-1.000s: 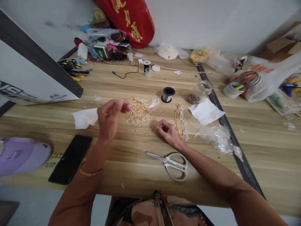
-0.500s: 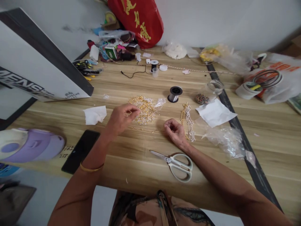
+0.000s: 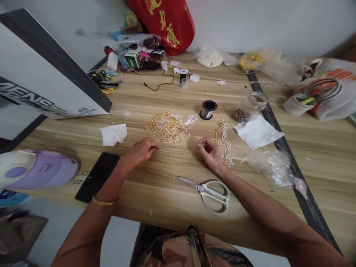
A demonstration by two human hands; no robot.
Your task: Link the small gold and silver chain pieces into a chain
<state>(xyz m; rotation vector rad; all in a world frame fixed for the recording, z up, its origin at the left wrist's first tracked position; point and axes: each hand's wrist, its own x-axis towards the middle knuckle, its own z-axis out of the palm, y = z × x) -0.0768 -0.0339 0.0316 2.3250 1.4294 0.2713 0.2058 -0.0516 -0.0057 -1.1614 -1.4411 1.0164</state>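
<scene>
Between my hands a thin strand with small gold beads [image 3: 170, 151] stretches just above or along the table. My left hand [image 3: 141, 151] pinches its left end. My right hand [image 3: 209, 151] is closed with thumb and finger together on the right end. Behind the strand lies a heap of gold and silver beaded pieces [image 3: 168, 129], with a silver bunch [image 3: 190, 119] at its right side. Finished-looking gold and silver bead chains [image 3: 226, 144] lie right of my right hand. Scissors [image 3: 210, 194] with pale handles rest in front of it.
A wire spool [image 3: 207, 109] stands behind the heap. At right are a glass jar [image 3: 246, 109], white paper [image 3: 258, 132] and clear plastic bags [image 3: 271, 165]. To the left are a phone [image 3: 97, 177], a tissue [image 3: 113, 134] and a large box [image 3: 52, 66].
My left hand has come down from the heap's left edge towards me, to the strand's left end. My right hand stays almost in place.
</scene>
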